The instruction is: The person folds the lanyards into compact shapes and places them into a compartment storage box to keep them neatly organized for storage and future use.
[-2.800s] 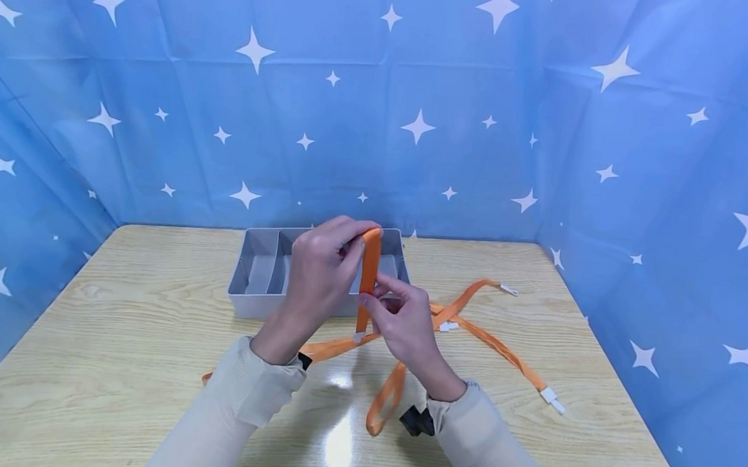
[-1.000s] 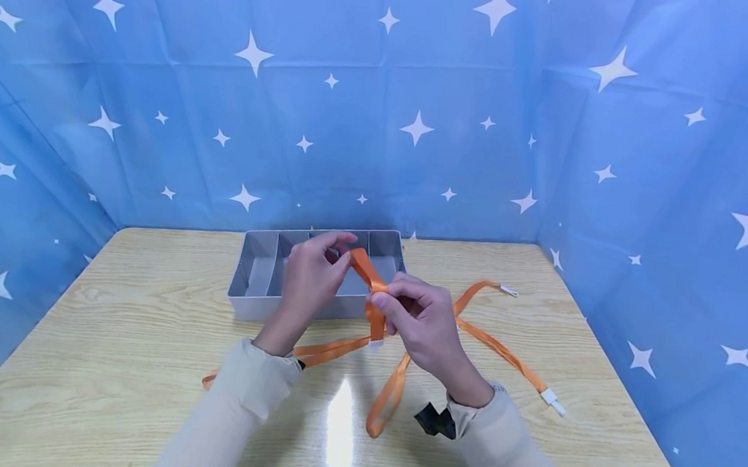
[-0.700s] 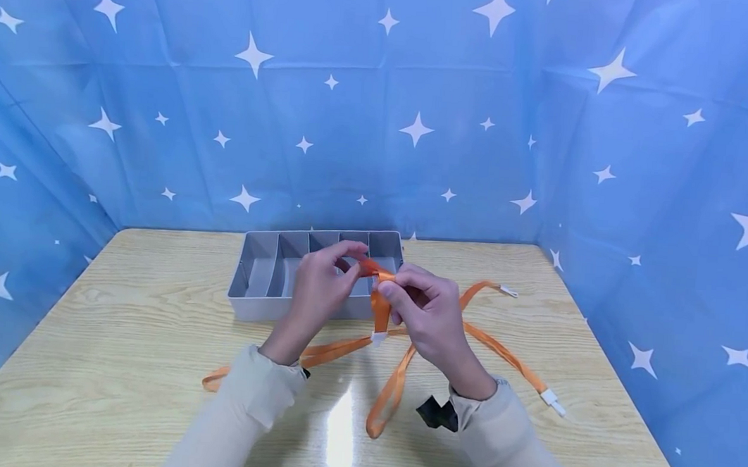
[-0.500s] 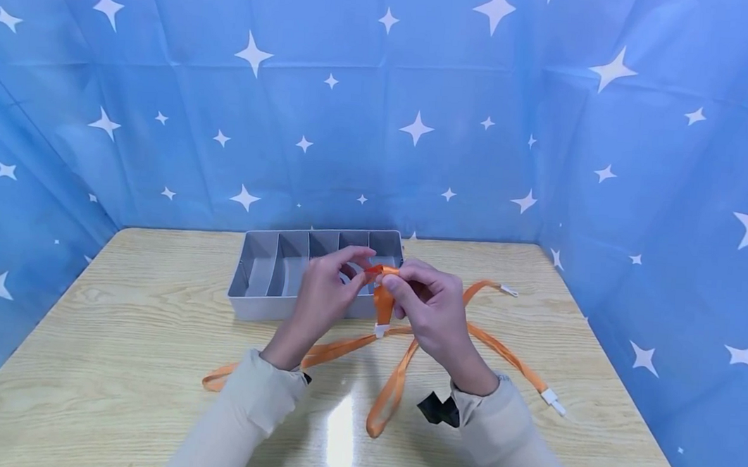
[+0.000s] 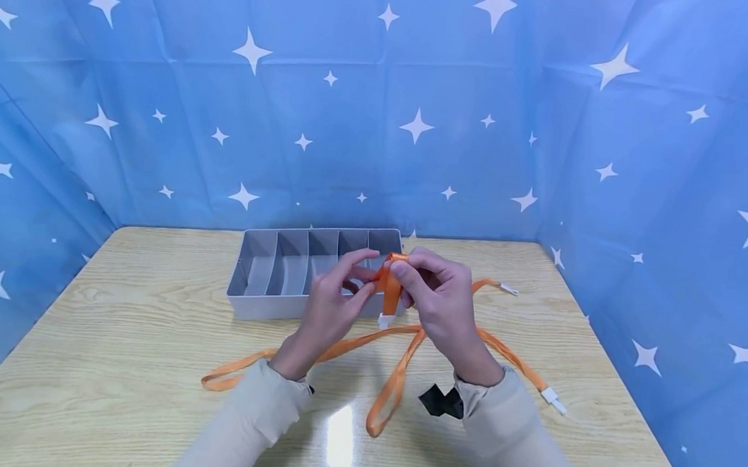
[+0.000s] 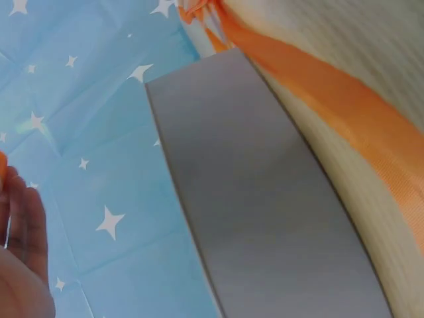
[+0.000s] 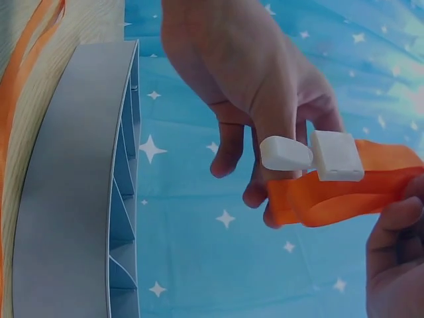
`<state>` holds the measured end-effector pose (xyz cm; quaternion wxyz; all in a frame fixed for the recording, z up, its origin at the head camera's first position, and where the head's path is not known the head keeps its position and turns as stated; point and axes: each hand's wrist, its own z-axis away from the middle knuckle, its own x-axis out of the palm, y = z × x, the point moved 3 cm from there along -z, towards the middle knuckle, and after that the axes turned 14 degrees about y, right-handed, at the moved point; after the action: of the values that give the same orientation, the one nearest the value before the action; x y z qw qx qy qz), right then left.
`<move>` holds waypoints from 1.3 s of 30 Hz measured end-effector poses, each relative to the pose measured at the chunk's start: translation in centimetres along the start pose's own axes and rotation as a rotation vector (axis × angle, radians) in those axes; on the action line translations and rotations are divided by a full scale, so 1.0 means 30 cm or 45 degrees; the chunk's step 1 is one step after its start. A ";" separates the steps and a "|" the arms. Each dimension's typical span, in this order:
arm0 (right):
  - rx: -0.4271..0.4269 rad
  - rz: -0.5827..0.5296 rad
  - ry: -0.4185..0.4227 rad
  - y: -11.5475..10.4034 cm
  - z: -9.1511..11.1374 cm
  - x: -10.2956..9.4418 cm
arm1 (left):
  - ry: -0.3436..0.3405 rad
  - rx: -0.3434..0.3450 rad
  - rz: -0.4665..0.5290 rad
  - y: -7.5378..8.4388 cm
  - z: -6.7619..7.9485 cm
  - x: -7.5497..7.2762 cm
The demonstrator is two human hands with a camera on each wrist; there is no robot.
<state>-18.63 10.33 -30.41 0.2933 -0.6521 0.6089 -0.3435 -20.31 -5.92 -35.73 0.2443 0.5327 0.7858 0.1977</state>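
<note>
An orange lanyard (image 5: 392,294), folded into a short band, is held up between both hands in front of the tray. My right hand (image 5: 443,300) pinches the top of the fold between thumb and forefinger. On the other side, my left hand (image 5: 335,298) grips the band's end with thumb and fingertips, its forefinger raised. A white plastic clip (image 7: 338,156) shows on the folded band in the right wrist view and hangs at its lower end in the head view. The left wrist view mostly catches the tray's side (image 6: 245,185) and a strap on the table.
Behind the hands stands a grey divided tray (image 5: 267,305). More orange lanyards (image 5: 394,390) lie crossed on the wooden table (image 5: 121,333), one with a white clip (image 5: 549,396) at the right. A blue star-patterned curtain (image 5: 353,155) closes off the back and sides.
The strap, earlier stretched upright between the hands, has been folded over into a shorter band. Its white clip has risen off the strap below, and both hands have shifted right.
</note>
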 end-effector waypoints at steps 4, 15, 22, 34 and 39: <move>0.026 -0.012 0.022 -0.007 -0.008 -0.004 | 0.084 0.066 0.037 0.003 0.015 0.004; 0.077 -0.027 0.066 -0.007 -0.012 -0.011 | 0.135 0.202 0.167 0.003 0.037 0.012; 0.072 -0.032 0.040 -0.008 -0.011 -0.003 | 0.100 0.049 0.266 0.000 0.043 0.015; 0.088 -0.021 0.046 -0.005 -0.014 -0.006 | -0.071 -0.333 0.511 0.011 0.057 0.020; 0.095 -0.043 0.039 -0.005 -0.013 -0.002 | -0.118 -0.444 0.536 0.014 0.066 0.014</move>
<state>-18.86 10.41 -30.07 0.3021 -0.6457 0.5890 -0.3807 -18.97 -5.28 -37.15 0.3213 0.6428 0.5999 0.3517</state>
